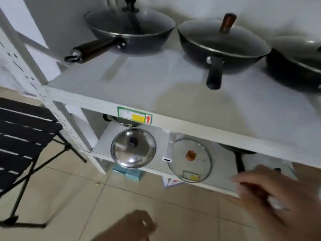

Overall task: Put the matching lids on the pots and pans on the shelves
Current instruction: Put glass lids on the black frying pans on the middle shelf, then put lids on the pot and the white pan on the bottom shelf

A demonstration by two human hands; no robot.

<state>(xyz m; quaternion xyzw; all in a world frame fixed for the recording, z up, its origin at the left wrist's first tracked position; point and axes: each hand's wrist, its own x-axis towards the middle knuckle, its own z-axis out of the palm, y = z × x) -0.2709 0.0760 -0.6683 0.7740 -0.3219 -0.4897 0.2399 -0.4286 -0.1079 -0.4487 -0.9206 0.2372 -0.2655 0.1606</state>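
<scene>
The head view looked down on a white shelf unit whose top shelf carried three dark woks: one at 11 o'clock under a glass lid with a black knob, one at 1 o'clock under a glass lid with a brown knob, and a third wok cut off by the frame edge at 3 o'clock, also covered by a lid. On the lower shelf a steel lid lay near the centre, overhanging the front edge, and a glass lid with a copper-coloured knob lay just to its right, a small white device between them. Behind the steel lid, a steel pot was mostly hidden under the top shelf. A black pan sat toward 4 o'clock, its handle pointing forward. The right hand, blurred, reached with fingers loosely spread over that handle's end; whether it touched the handle could not be told. The left hand hung at 6 o'clock, fingers curled in, holding nothing visible. A black slatted chair stood at 9 o'clock on the tiled floor
</scene>
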